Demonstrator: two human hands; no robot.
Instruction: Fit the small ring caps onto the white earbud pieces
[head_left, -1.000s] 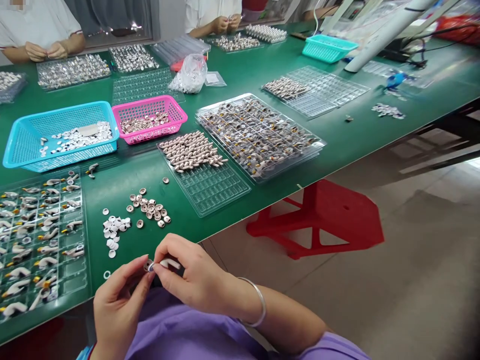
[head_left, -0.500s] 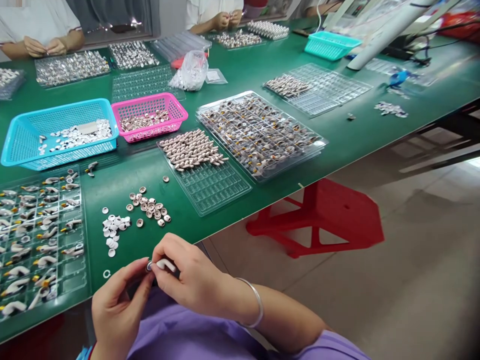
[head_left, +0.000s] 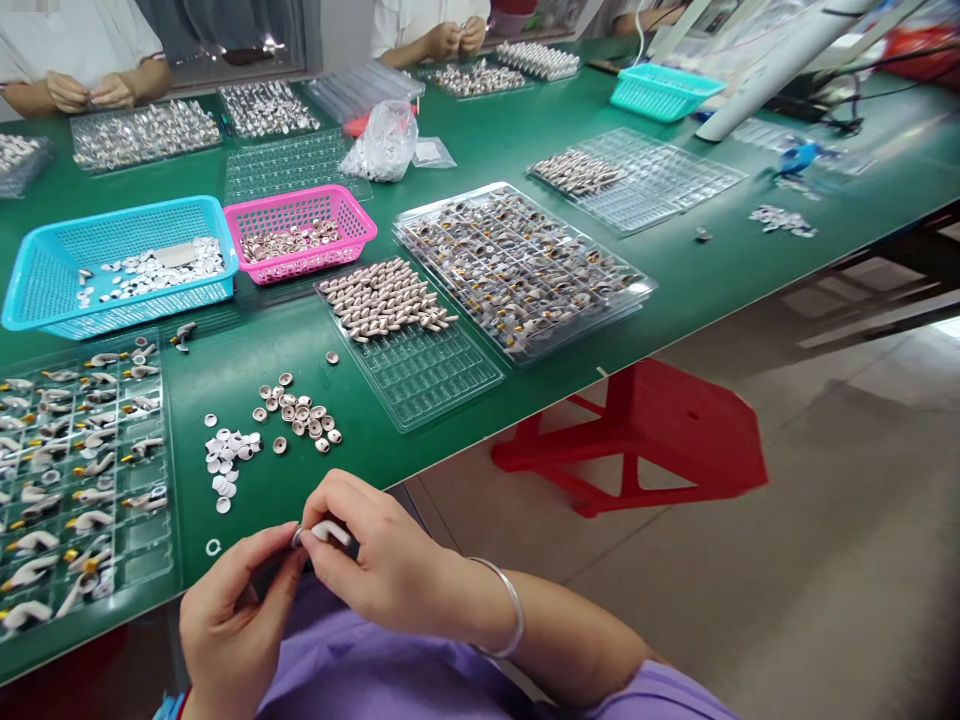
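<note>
The right hand [head_left: 379, 550] pinches a curved white piece [head_left: 331, 532]; the left hand [head_left: 232, 605] grips a small round cup [head_left: 297, 537] at its end, just off the worktop [head_left: 247, 372]. Beyond lie white discs [head_left: 223, 451], between a compartment tray [head_left: 150, 572] and loose brown cups [head_left: 301, 414]; farther back stands a pink basket [head_left: 307, 267].

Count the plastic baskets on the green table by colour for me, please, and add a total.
Blue basket: 1
Pink basket: 1
Turquoise basket: 1
Total: 3
</note>
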